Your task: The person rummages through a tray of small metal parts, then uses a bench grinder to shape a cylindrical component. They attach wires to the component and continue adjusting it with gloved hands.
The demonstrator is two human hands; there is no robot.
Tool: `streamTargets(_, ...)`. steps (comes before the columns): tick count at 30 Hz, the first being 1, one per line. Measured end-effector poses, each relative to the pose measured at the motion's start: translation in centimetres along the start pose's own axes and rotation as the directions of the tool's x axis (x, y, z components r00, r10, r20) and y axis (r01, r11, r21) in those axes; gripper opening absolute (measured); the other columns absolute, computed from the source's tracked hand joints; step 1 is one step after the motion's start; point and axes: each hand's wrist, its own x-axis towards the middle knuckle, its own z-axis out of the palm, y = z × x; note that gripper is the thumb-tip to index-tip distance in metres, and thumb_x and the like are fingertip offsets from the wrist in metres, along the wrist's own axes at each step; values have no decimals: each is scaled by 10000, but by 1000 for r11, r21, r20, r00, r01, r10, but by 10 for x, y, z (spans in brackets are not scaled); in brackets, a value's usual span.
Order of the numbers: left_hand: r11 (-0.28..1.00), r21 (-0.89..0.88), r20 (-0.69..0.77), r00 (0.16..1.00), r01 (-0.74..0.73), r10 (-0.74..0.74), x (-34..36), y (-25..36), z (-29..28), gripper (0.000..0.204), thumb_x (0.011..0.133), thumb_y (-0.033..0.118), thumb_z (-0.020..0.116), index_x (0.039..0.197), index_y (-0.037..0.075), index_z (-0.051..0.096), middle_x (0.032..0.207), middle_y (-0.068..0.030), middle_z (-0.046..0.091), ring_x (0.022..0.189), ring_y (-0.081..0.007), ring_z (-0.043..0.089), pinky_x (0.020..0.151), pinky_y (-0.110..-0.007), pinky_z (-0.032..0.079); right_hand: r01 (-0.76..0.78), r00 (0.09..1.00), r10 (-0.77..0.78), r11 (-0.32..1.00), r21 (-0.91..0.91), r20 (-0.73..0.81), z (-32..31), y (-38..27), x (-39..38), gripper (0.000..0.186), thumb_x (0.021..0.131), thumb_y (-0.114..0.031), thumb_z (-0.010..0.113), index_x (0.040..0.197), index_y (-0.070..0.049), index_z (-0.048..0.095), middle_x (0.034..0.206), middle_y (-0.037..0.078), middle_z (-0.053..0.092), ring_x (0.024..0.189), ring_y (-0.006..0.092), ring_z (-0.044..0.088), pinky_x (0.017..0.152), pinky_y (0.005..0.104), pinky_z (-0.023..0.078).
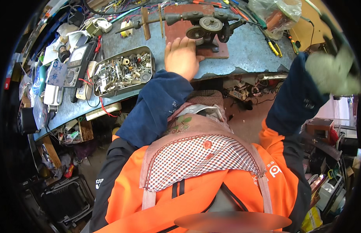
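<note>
My bare left hand (182, 58) rests with fingers slightly apart on the reddish base board (176, 11), just below a dark metal hand-geared machine (209, 25) with round gear wheels and a long horizontal shaft. My right hand (330, 72), in a pale grey glove, is raised at the far right and smeared by motion. A dark long object (331, 29) stands at that hand; whether my fingers are closed on it is unclear.
The blue bench (242, 64) carries a tin of small hardware (122, 70), a multimeter (76, 62) with red leads, pliers (274, 48), a plastic bag (277, 17) and assorted clutter. A black crate (67, 200) sits on the floor at lower left, and piled items crowd the lower right.
</note>
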Motion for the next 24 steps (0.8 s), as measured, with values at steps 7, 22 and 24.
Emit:
streamTargets(7,998,64,-76,997,-17,22,-5,4,8,616,873,354,839,1408,109,662,1352,-103,701,1326,-350,618,1169,-553,429,-343,919,343,939,36,-197,-86,19,-114,283,1009,91,651,1200,36,449,1083,281,706,791,378,777,791,432,722)
streamTargets(22,796,-592,-77,992,-128,103,-92,4,-47,217,910,67,814,1112,16,753,1071,-159,757,972,-350,728,877,-417,573,-496,763,543,840,-220,350,-43,54,-198,218,935,84,776,1148,46,746,1131,128,728,1038,193,713,910,307,583)
streamTargets(24,690,-724,-19,999,21,-51,-115,-2,-68,96,941,40,809,1014,-8,769,933,-145,771,825,-257,749,772,-343,584,-351,768,404,915,-200,498,-40,35,-206,229,919,112,774,1132,34,751,1111,126,738,1002,196,717,885,306,582)
